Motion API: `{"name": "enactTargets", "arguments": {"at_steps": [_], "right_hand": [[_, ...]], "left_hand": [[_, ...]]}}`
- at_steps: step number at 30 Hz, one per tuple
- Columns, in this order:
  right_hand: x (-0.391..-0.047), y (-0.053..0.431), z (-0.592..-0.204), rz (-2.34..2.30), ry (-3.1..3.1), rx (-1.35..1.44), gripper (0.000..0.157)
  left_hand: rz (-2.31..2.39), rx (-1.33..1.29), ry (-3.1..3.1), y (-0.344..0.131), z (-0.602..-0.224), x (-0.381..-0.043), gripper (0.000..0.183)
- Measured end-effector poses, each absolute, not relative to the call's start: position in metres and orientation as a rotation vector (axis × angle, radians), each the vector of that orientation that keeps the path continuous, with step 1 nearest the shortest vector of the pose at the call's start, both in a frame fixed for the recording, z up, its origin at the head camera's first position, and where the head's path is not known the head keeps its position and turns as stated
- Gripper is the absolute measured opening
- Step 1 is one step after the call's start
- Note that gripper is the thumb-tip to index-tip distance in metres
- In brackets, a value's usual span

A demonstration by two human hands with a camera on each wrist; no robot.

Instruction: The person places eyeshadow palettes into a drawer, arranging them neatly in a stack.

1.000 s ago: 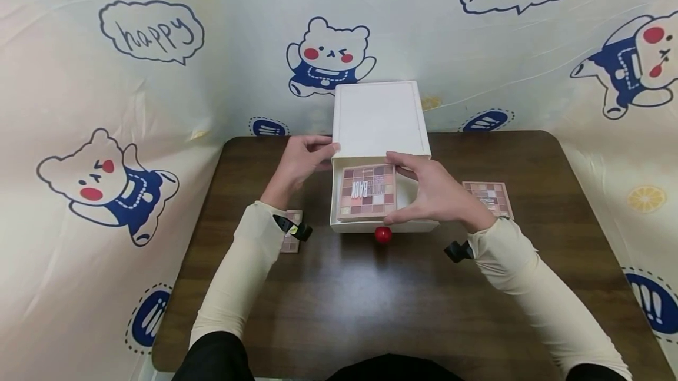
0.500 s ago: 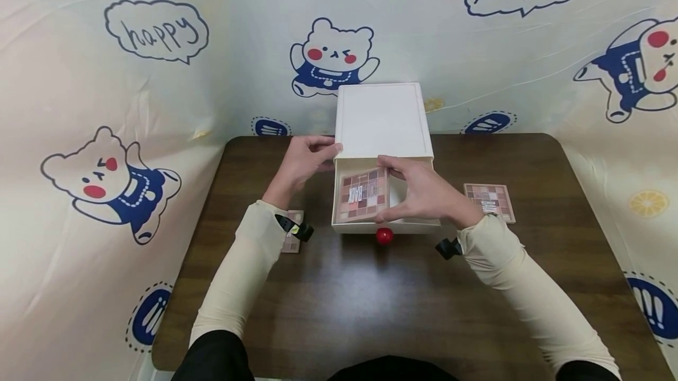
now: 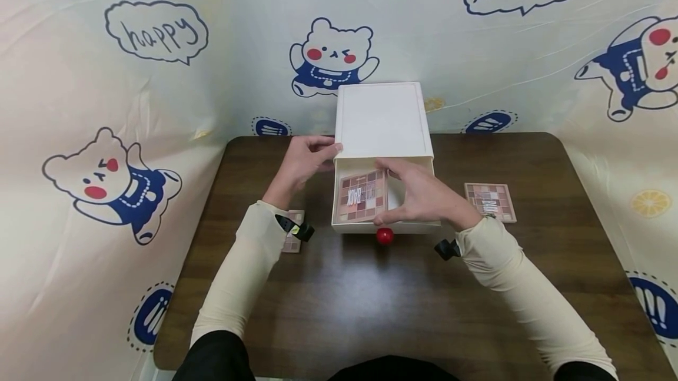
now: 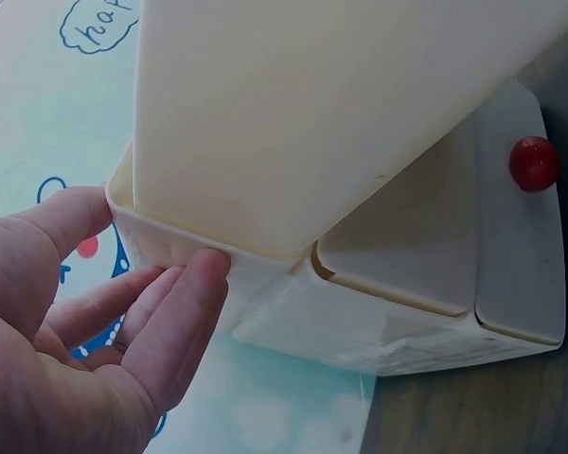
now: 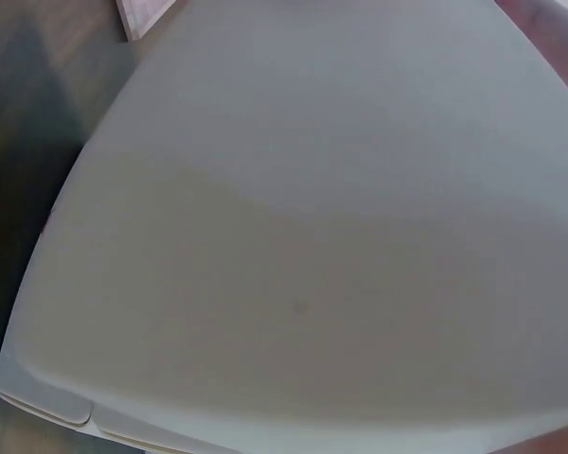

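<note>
A white box (image 3: 384,119) stands at the back of the table, its drawer (image 3: 418,227) pulled out toward me, with a red round knob (image 3: 385,235) in front. A pink checkered eyeshadow palette (image 3: 362,195) lies in the drawer's left part. My right hand (image 3: 426,192) holds this palette at its right side, thumb at the near corner and fingers at the far corner. My left hand (image 3: 302,163) grips the box's left edge; in the left wrist view the left thumb and fingers pinch the white rim (image 4: 170,236). Pale box surface fills most of the right wrist view.
A second checkered palette (image 3: 491,201) lies on the brown table (image 3: 344,310) to the right. Another palette (image 3: 291,244) sits at the left, partly hidden by my left wrist and its camera. A printed curtain (image 3: 238,45) hangs right behind the table.
My right hand has shifted left with the palette, which has moved toward the drawer's left side and slightly nearer. My left hand has stayed on the box.
</note>
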State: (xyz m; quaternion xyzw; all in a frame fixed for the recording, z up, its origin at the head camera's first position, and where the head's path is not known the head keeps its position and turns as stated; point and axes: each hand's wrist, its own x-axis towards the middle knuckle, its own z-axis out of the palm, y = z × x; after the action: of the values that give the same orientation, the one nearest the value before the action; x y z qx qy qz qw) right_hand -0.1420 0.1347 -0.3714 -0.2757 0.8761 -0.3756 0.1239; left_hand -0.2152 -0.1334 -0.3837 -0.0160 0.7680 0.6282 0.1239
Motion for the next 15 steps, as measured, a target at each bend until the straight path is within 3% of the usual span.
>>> {"name": "enactTargets", "arguments": {"at_steps": [6, 15], "right_hand": [[-0.14, 0.138, -0.368, -1.091, 2.58, -0.769, 0.115], [-0.131, 0.154, -0.363, -1.303, 2.597, -0.737, 0.101]], "left_hand": [[1.837, -0.04, 2.235, -0.132, -0.384, -0.215, 0.04], [1.824, -0.054, 2.248, -0.132, -0.383, -0.215, 0.041]]}}
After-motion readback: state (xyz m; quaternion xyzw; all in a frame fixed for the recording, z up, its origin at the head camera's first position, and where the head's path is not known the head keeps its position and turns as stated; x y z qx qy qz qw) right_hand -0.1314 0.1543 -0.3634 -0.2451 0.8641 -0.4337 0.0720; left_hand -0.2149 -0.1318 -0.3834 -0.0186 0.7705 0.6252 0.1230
